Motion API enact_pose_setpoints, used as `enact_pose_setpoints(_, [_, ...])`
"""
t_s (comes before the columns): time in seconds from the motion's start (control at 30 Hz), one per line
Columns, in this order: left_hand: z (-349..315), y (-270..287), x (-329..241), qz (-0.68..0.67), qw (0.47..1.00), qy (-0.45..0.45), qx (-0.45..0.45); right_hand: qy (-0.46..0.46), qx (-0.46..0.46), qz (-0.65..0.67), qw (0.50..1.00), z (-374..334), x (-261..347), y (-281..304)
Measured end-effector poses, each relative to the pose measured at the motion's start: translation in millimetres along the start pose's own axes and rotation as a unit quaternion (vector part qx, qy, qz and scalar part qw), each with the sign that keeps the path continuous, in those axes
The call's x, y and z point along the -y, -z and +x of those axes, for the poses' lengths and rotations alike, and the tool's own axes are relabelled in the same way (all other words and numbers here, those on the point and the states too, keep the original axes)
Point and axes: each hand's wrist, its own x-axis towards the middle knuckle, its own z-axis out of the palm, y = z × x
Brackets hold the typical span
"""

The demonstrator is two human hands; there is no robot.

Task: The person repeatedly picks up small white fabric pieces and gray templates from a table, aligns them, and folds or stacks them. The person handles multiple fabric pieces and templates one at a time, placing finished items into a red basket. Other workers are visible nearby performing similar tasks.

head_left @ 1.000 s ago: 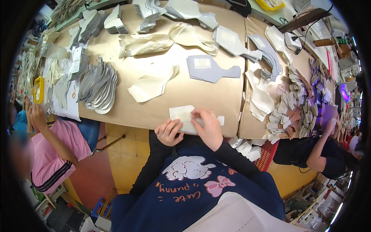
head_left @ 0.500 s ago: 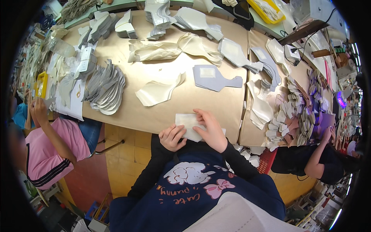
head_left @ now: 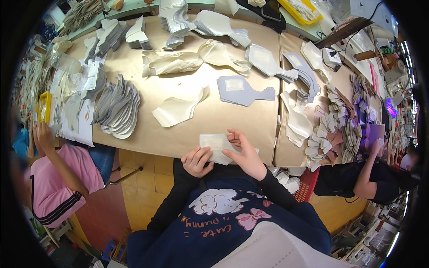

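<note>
A pale, flat cut piece (head_left: 216,144) with a lighter rectangular patch lies at the table's near edge, in front of me. My left hand (head_left: 196,161) is closed on its lower left side, fingers curled over the top. Over the right side is my right hand (head_left: 246,157), fingers raised and apart from the thumb, whose tip is at the piece. The rest of the piece runs under this hand. Beyond my hands lie a grey paddle-shaped piece (head_left: 245,94) with a light rectangle on it and a loose cream piece (head_left: 175,114).
Stacked grey pieces (head_left: 119,109) stand on the left; crumpled cream sheets (head_left: 174,62) lie farther back. Another stack (head_left: 268,62) is at the back right. Piles of small pieces (head_left: 328,138) sit before a person in black. A person in pink works at my left. A red basket (head_left: 306,185) is below the table.
My right hand's fingers have lifted off the piece's top edge and spread a little. The left hand keeps its hold. The whole view has shifted slightly.
</note>
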Motion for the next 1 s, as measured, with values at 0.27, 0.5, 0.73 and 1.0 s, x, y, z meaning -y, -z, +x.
enact_pose_setpoints(0.27, [0,-9,-1,-0.047,0.995,0.025,-0.079,0.134,-0.078,-0.082,0.984,27,42,27])
enact_pose_setpoints(0.5, [4,3,0,0.028,1.000,-0.006,0.008,0.235,-0.165,-0.162,0.944,138,80,162])
enact_pose_setpoints(0.73, [5,2,-1,0.029,1.000,-0.003,-0.002,0.172,-0.224,-0.377,0.882,169,23,233])
enact_pose_setpoints(1.0, [2,3,1,0.029,0.999,-0.004,0.014,0.212,-0.219,-0.375,0.876,161,-11,232])
